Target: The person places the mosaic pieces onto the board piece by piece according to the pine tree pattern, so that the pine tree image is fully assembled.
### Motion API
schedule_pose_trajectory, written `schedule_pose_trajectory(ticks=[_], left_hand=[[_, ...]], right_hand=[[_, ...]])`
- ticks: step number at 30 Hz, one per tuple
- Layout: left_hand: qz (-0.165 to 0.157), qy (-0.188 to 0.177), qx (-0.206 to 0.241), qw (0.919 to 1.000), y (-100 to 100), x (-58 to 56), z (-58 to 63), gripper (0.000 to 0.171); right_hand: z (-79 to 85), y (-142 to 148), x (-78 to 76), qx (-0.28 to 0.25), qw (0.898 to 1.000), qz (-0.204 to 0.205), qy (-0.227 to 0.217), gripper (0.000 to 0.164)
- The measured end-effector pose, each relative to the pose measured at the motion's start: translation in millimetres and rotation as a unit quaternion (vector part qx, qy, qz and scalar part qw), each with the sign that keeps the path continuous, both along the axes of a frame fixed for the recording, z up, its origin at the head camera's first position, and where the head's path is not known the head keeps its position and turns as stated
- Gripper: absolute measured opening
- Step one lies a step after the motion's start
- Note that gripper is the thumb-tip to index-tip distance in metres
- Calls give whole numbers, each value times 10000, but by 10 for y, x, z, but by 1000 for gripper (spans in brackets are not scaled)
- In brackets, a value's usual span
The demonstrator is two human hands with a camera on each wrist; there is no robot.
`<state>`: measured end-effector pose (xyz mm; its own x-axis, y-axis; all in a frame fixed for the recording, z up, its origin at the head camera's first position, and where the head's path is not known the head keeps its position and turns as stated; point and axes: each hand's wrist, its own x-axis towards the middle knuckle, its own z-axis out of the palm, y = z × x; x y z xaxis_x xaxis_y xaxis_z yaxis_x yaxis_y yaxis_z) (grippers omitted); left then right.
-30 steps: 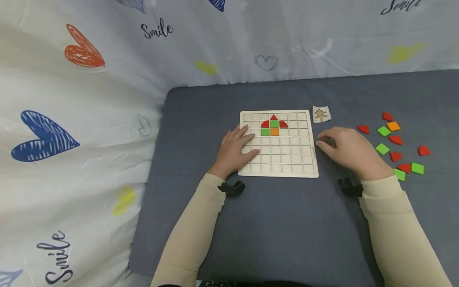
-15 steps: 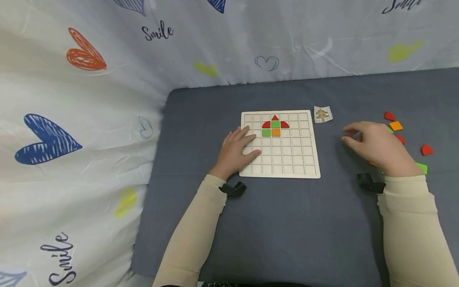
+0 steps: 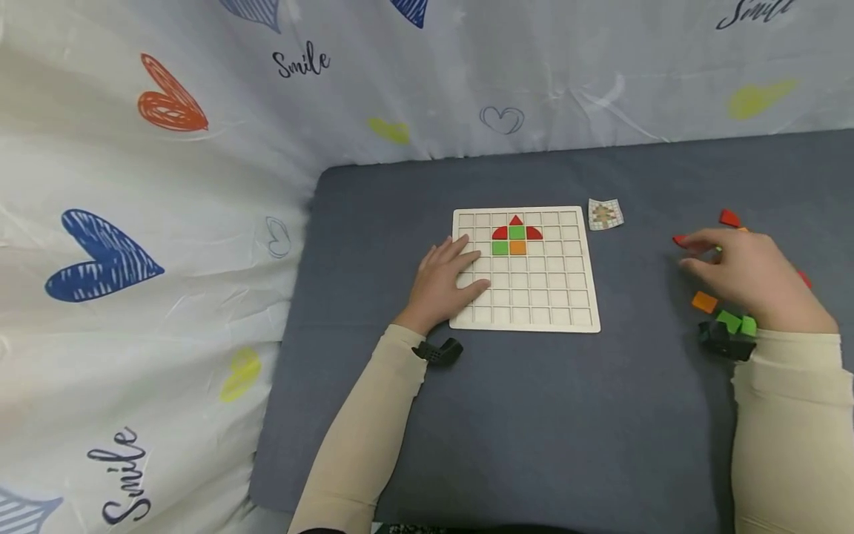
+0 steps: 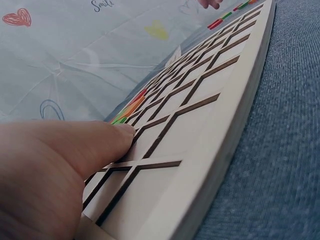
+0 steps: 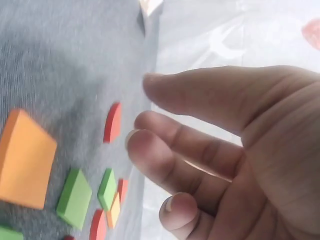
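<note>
1. Clock directions follow the head view, with 12 on the far side of the bench [image 3: 534,430].
2. The board [image 3: 537,297] lies flat on the grey cloth, near the middle of the bench; its grid is pale wood.
3. The left hand [image 3: 442,285] rests on the board's edge at 9 o'clock, its fingers spread and relaxed. In the left wrist view the thumb lies along the grid.
4. Toward 12 o'clock on the board, six pieces sit in cells: a red triangle [image 3: 516,220] at the top, a green square [image 3: 517,233] beneath it with a curved red piece on either side, then another green square and an orange square in the row below.
5. A small card [image 3: 605,215] lies just beside the board at 2 o'clock, printed with a picture on a grid.
6. The right hand [image 3: 760,274] is over the loose pieces, well off the board at 3 o'clock. Its fingers are bent and released, the thumb apart from them.
7. Around that hand lie a red piece [image 3: 678,239] at 10 o'clock, just by the fingertips, another at 11, an orange square [image 3: 704,302] at 8, and green squares at 7 and 6. Whether a fingertip touches the nearest red piece is hard to tell.
</note>
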<state>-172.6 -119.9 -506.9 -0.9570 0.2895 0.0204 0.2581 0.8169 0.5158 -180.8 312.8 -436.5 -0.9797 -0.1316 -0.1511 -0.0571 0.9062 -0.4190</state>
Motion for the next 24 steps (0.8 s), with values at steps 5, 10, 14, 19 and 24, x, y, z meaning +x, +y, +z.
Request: schedule_pose_trajectory(ticks=[5,10,14,19,24], left_hand=[[26,2,-2,10000,-1,-2,4,60],[-2,-45,9,10000,-1,-3,14,60],[7,-67,5,10000,-4,1,23,61],[4,-72,1,10000,0,3,22,61],[24,-84,-39,10000,12,0,15,61]], right_hand=[[10,156,15,100,9996,-128,-243,44],[4,324,48,193,9990,-338,-231,47],[-21,408,71,197,9977,-546,-337,48],[-67,470,67,258,9968,-585,-476,46],[-93,531,52,276,9970,-507,-524,45]])
